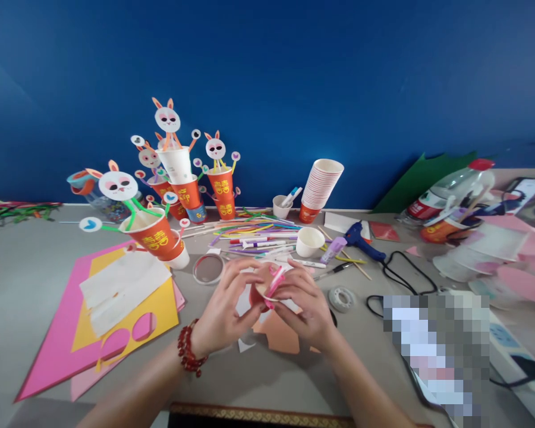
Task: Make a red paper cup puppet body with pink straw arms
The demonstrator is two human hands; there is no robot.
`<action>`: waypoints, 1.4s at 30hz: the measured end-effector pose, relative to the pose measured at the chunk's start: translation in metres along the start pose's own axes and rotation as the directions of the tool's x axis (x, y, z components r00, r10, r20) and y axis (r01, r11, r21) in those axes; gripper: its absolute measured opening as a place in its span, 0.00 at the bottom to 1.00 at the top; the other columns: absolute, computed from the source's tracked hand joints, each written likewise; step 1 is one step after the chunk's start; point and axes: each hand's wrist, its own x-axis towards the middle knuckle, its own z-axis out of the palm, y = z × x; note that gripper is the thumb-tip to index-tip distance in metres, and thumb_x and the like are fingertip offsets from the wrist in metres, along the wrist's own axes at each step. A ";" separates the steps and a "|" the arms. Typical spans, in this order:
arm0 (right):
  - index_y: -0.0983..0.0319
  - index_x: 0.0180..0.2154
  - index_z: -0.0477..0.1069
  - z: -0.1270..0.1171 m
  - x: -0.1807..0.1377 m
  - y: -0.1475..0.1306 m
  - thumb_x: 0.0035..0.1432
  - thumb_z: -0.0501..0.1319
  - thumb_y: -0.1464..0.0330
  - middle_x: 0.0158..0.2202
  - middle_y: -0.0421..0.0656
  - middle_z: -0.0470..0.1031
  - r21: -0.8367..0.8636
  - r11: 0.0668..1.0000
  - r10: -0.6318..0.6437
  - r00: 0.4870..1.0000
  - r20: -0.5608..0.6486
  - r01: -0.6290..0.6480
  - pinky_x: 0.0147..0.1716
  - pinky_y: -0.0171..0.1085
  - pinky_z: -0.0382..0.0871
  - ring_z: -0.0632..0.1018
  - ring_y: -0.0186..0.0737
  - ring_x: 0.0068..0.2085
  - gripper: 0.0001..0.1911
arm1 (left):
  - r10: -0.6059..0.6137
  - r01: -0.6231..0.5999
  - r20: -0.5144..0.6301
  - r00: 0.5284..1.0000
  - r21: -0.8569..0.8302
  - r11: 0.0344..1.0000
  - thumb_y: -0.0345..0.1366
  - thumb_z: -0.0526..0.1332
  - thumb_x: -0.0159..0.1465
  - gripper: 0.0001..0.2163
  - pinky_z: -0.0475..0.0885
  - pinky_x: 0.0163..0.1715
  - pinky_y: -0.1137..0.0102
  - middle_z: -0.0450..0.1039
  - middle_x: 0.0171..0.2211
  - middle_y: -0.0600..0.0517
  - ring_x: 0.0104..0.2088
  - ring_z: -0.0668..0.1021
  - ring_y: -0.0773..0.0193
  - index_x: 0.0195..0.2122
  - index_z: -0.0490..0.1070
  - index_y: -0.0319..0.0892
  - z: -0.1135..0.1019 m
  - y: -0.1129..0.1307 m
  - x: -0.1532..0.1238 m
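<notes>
Both hands meet over the middle of the table, around a small red paper cup (255, 299) tilted with its mouth toward me. My left hand (234, 297) is closed around the cup's left side, a red bead bracelet on its wrist. At the rim, my right hand (305, 300) pinches a bent pink pipe cleaner (275, 280) against the cup; its fingertips partly hide the contact. Below the hands lie scraps of orange paper (282, 337) and white paper. A roll of clear tape (341, 298) rests right of my right hand.
Rabbit-faced paper cups (154, 229) stand at the left behind coloured paper sheets (56, 333). Markers (267, 242), a white cup (311, 242), a cup stack (321, 184) and a blue glue gun (363, 241) sit farther back. A pixelated area covers the right front.
</notes>
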 end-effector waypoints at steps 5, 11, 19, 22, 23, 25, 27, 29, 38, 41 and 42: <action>0.58 0.35 0.72 0.003 0.002 -0.010 0.60 0.64 0.72 0.36 0.41 0.80 -0.050 0.998 0.020 0.999 -0.040 -0.022 0.57 0.54 0.64 0.77 0.43 0.40 0.03 | -0.066 0.065 0.000 0.998 -0.188 0.980 0.29 0.65 0.58 0.34 0.58 0.64 0.46 0.50 0.66 0.39 0.68 0.55 0.44 0.65 0.52 0.46 0.021 -0.009 -0.009; 0.61 0.44 0.73 -0.004 0.000 -0.018 0.58 0.67 0.65 0.40 0.47 0.79 -0.130 0.991 -0.035 0.994 -0.106 0.021 0.52 0.54 0.66 0.76 0.49 0.42 0.12 | -0.285 0.245 0.058 0.957 -0.690 0.681 0.34 0.67 0.60 0.36 0.64 0.61 0.53 0.54 0.67 0.42 0.64 0.64 0.45 0.66 0.51 0.51 0.033 -0.017 -0.012; 0.58 0.50 0.71 -0.008 -0.006 -0.004 0.68 0.54 0.63 0.47 0.49 0.73 0.331 0.877 0.421 0.888 -0.184 -0.347 0.44 0.45 0.73 0.76 0.46 0.45 0.13 | -0.357 0.296 0.206 0.911 -0.930 0.218 0.37 0.70 0.55 0.40 0.66 0.58 0.55 0.67 0.61 0.44 0.61 0.69 0.44 0.67 0.53 0.51 0.027 -0.023 -0.015; 0.57 0.53 0.69 -0.002 -0.006 -0.004 0.68 0.55 0.62 0.48 0.48 0.73 0.449 0.795 0.476 0.879 -0.043 -0.408 0.42 0.41 0.74 0.76 0.44 0.43 0.15 | -0.376 0.312 0.244 0.894 -0.941 0.130 0.35 0.69 0.57 0.40 0.65 0.59 0.55 0.70 0.59 0.45 0.60 0.71 0.46 0.68 0.52 0.52 0.029 -0.022 -0.014; 0.57 0.54 0.70 -0.001 -0.006 -0.005 0.67 0.56 0.61 0.49 0.49 0.73 0.433 0.804 0.460 0.888 -0.016 -0.409 0.42 0.41 0.73 0.76 0.45 0.46 0.16 | -0.389 0.308 0.242 0.889 -0.945 0.114 0.35 0.68 0.57 0.39 0.65 0.59 0.55 0.70 0.59 0.45 0.59 0.72 0.47 0.68 0.52 0.52 0.030 -0.022 -0.013; 0.56 0.54 0.71 0.000 -0.005 -0.007 0.66 0.58 0.61 0.51 0.49 0.71 0.369 0.846 0.421 0.907 -0.016 -0.386 0.44 0.41 0.72 0.73 0.48 0.51 0.16 | -0.418 0.294 0.230 0.879 -0.951 0.094 0.35 0.68 0.58 0.37 0.64 0.60 0.55 0.71 0.58 0.47 0.59 0.72 0.48 0.67 0.54 0.53 0.034 -0.021 -0.012; 0.55 0.52 0.72 0.001 -0.005 -0.007 0.67 0.56 0.61 0.51 0.48 0.71 0.313 0.879 0.395 0.917 -0.057 -0.359 0.43 0.40 0.71 0.72 0.48 0.52 0.15 | -0.440 0.288 0.223 0.870 -0.954 0.086 0.36 0.67 0.60 0.33 0.63 0.61 0.55 0.72 0.58 0.47 0.59 0.72 0.48 0.66 0.58 0.52 0.038 -0.021 -0.013; 0.55 0.51 0.72 0.003 -0.005 -0.006 0.68 0.55 0.62 0.48 0.48 0.72 0.288 0.884 0.406 0.910 -0.080 -0.369 0.41 0.39 0.70 0.73 0.46 0.49 0.14 | -0.457 0.299 0.228 0.860 -0.950 0.090 0.38 0.65 0.62 0.28 0.62 0.62 0.55 0.72 0.58 0.46 0.60 0.71 0.49 0.63 0.63 0.50 0.042 -0.021 -0.014; 0.57 0.49 0.71 0.012 -0.009 -0.003 0.68 0.55 0.61 0.46 0.47 0.72 0.386 0.816 0.485 0.873 -0.050 -0.431 0.33 0.38 0.72 0.75 0.40 0.37 0.12 | -0.399 0.337 0.203 0.894 -0.893 0.300 0.42 0.72 0.54 0.36 0.68 0.56 0.56 0.71 0.59 0.42 0.57 0.74 0.45 0.64 0.62 0.47 0.044 -0.024 -0.019; 0.56 0.52 0.69 0.010 -0.011 -0.005 0.69 0.54 0.64 0.45 0.47 0.72 0.443 0.766 0.509 0.860 0.021 -0.465 0.32 0.38 0.73 0.75 0.39 0.35 0.13 | -0.394 0.316 0.182 0.901 -0.898 0.307 0.43 0.71 0.55 0.36 0.70 0.55 0.56 0.70 0.59 0.41 0.55 0.75 0.45 0.63 0.62 0.46 0.037 -0.025 -0.015; 0.56 0.53 0.69 0.009 -0.011 -0.006 0.68 0.55 0.65 0.45 0.46 0.73 0.431 0.774 0.495 0.868 0.044 -0.464 0.33 0.38 0.73 0.75 0.39 0.35 0.13 | -0.389 0.314 0.180 0.903 -0.896 0.313 0.43 0.71 0.55 0.36 0.70 0.55 0.56 0.70 0.59 0.41 0.55 0.75 0.44 0.63 0.62 0.45 0.034 -0.025 -0.014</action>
